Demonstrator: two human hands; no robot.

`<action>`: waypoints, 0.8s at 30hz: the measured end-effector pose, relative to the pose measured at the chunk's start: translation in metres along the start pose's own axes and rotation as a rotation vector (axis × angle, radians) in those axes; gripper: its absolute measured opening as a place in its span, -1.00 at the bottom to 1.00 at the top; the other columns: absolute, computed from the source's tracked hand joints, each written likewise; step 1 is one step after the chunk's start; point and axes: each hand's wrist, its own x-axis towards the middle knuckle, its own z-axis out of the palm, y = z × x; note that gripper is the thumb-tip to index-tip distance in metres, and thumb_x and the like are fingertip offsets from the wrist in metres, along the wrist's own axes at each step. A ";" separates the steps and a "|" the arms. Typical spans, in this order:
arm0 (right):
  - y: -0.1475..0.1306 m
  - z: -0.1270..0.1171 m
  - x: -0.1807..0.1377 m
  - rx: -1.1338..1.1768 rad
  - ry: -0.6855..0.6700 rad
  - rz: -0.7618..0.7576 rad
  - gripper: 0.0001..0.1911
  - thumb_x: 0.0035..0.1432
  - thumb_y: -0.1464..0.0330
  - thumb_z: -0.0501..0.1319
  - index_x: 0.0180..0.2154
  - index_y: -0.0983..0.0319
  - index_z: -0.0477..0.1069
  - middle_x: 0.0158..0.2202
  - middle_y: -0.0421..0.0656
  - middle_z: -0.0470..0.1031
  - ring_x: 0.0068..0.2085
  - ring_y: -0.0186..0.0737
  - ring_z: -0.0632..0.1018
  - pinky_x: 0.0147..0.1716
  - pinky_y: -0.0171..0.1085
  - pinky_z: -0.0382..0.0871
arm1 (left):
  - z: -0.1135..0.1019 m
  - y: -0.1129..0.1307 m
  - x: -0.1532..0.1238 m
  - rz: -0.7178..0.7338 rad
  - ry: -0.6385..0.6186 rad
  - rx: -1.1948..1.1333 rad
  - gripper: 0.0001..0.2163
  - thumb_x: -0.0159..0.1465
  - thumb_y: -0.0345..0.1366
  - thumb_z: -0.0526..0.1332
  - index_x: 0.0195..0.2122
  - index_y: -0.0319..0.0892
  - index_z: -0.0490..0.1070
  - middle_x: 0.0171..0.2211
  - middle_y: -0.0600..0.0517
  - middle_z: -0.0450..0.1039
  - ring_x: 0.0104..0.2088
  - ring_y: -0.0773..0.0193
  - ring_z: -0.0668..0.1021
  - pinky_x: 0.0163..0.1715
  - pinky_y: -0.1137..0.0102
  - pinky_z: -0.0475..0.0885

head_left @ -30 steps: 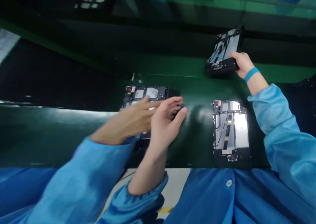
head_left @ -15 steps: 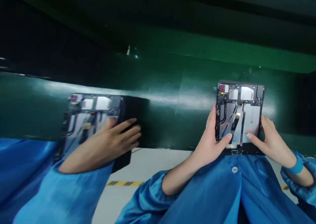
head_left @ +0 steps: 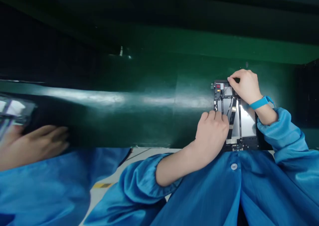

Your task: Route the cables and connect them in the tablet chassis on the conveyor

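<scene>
An opened tablet (head_left: 248,124) lies on the green bench top in front of me, its inside facing up. Silver panels, black flat cables and a small red part show in it. Over its left side is my left hand (head_left: 211,129), the fingers curled and the fingertips out of sight. At the tablet's top edge my right hand (head_left: 245,83), with a blue band at the wrist, is closed in a pinch of thumb and forefinger. What lies between the fingertips of either hand is too small or hidden to make out.
At the far left a co-worker's hand (head_left: 42,143) is blurred beside a second opened tablet (head_left: 15,108), partly cut off by the frame. Green bench top (head_left: 149,119) stretches between the two tablets. A dark block (head_left: 310,93) stands at the right edge.
Both my hands have let go of the tablet's lower sides. My right hand moved up to its top edge; my left hand curled over its left side. The co-worker's hand and tablet shifted left.
</scene>
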 end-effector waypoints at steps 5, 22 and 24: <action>-0.009 -0.013 -0.012 0.021 -0.002 0.004 -0.84 0.23 0.43 0.25 -0.32 0.15 0.62 -0.17 -0.08 0.70 -0.04 0.07 0.58 -0.01 0.01 0.35 | 0.010 -0.024 -0.022 -0.244 0.029 -0.528 -0.85 0.18 -0.51 0.14 -0.44 -0.10 0.26 -0.43 0.03 0.40 -0.41 0.19 0.48 -0.41 0.30 0.35; -0.040 -0.042 -0.072 -0.138 -0.087 -0.111 -0.84 0.21 0.48 0.24 -0.28 0.15 0.58 -0.43 -0.14 0.63 -0.32 -0.09 0.60 -0.23 -0.15 0.33 | 0.019 -0.058 0.027 -0.200 0.260 -0.590 -0.84 0.37 -0.35 0.19 -0.12 -0.12 0.56 -0.26 -0.01 0.58 -0.20 0.13 0.59 -0.12 0.23 0.51; -0.042 -0.043 -0.075 -0.121 -0.137 -0.103 -0.83 0.17 0.50 0.25 -0.28 0.15 0.58 -0.44 -0.16 0.63 -0.34 -0.11 0.61 -0.24 -0.16 0.36 | 0.019 -0.060 0.029 -0.247 0.262 -0.609 -0.83 0.35 -0.36 0.20 -0.11 -0.13 0.57 -0.26 -0.01 0.58 -0.24 0.16 0.58 -0.15 0.25 0.50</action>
